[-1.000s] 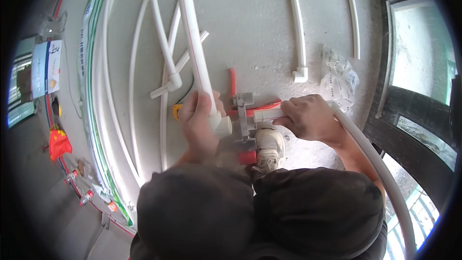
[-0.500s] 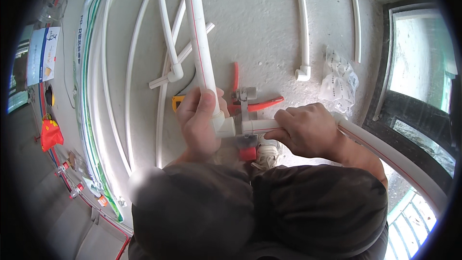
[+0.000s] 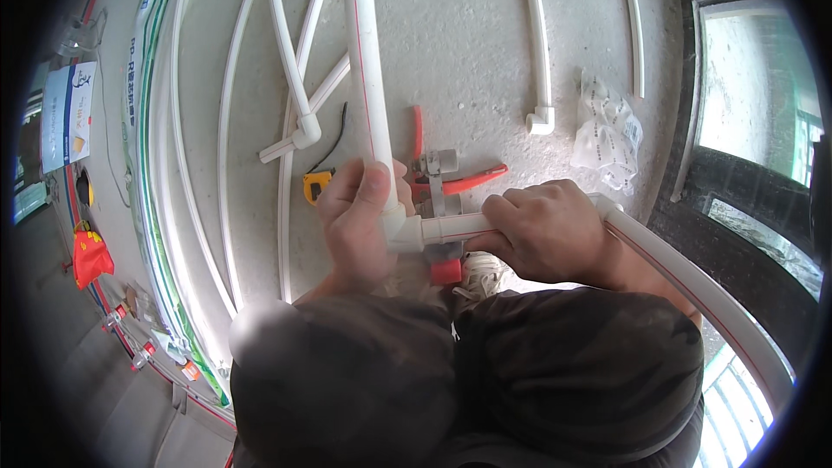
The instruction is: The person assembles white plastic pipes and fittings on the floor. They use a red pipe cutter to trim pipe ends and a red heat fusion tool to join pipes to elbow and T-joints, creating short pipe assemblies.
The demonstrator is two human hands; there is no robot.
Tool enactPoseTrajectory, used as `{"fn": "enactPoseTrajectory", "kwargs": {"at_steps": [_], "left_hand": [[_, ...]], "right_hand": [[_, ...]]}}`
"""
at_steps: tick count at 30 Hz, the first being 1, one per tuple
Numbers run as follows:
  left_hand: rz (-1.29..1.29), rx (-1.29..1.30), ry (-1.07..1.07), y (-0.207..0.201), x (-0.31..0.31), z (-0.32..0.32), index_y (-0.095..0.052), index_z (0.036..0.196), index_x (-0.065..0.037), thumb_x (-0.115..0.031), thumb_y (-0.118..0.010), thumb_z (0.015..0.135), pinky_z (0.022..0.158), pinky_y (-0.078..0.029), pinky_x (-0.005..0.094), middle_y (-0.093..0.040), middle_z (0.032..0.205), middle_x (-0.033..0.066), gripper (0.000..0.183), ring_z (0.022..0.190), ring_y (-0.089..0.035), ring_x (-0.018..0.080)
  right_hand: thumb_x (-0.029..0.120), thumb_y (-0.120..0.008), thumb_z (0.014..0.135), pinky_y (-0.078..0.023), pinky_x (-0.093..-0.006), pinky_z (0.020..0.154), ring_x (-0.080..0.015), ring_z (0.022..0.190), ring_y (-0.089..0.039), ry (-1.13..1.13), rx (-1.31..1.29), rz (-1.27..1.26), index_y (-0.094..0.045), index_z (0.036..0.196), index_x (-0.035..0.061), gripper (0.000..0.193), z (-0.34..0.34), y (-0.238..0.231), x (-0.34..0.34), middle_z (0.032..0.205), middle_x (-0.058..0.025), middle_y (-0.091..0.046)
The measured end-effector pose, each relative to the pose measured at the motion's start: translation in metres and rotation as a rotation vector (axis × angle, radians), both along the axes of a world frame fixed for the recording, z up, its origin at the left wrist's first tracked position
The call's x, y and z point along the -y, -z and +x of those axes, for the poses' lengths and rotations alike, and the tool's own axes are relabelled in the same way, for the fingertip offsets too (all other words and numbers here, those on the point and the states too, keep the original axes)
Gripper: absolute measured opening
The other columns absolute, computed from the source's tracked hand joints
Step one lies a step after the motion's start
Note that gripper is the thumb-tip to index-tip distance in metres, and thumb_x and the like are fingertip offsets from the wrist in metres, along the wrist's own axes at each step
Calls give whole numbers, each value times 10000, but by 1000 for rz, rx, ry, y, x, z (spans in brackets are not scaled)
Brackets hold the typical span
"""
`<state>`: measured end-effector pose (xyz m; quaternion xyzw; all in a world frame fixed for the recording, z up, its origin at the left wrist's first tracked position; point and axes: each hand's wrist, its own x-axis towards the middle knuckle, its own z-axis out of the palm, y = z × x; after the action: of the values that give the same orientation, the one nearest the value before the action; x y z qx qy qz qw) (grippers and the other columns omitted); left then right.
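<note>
My left hand is closed around the lower end of a long white plastic pipe with a red stripe. A white elbow fitting sits on that end, partly behind my fingers. My right hand grips a short white pipe piece, whose left end now meets the elbow's side opening. Beyond my right hand, another elbow joins this piece to a second long pipe running down to the right. Between and beyond my hands stands a tool with red arms, a metal plate and grey cylindrical heads.
A yellow tape measure lies left of my left hand. Several white pipes lie on the concrete floor, some with elbows. A crumpled clear plastic bag is at the right, near a dark frame. My shoe is below the tool.
My right hand has moved left with the short pipe piece, closing the gap between its end and the elbow. My left hand keeps its grip. The view has shifted slightly.
</note>
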<state>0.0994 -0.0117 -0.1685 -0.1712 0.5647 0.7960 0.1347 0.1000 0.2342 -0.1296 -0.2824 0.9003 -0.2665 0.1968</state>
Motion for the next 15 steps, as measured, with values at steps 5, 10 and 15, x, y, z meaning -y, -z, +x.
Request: {"fn": "enactPoseTrajectory", "kwargs": {"at_steps": [5, 10, 15], "left_hand": [[-17, 17, -18, -4, 0, 1, -629, 1096, 36, -375, -564, 1108, 522, -382, 283, -605, 712, 81, 417, 569, -531, 134], [6, 31, 2, 0, 0, 0, -625, 1097, 42, -372, -574, 1104, 520, -373, 279, -597, 694, 77, 417, 559, -522, 129], [-52, 46, -10, -1, -2, 0, -624, 1092, 40, -366, -584, 1098, 523, -367, 274, -577, 710, 61, 408, 572, -507, 122]], "right_hand": [[475, -696, 987, -519, -463, 531, -340, 560, -659, -27, 0, 25, -607, 840, 74, 436, -1, -3, 4, 644, -105, -627], [487, -671, 1001, -517, -424, 511, -298, 519, -656, -34, -48, 29, -615, 849, 78, 439, 2, 2, 6, 614, -79, -619], [477, -676, 996, -517, -425, 513, -300, 522, -653, -35, -48, 20, -608, 841, 76, 435, 2, 6, 7, 616, -84, -618]]}}
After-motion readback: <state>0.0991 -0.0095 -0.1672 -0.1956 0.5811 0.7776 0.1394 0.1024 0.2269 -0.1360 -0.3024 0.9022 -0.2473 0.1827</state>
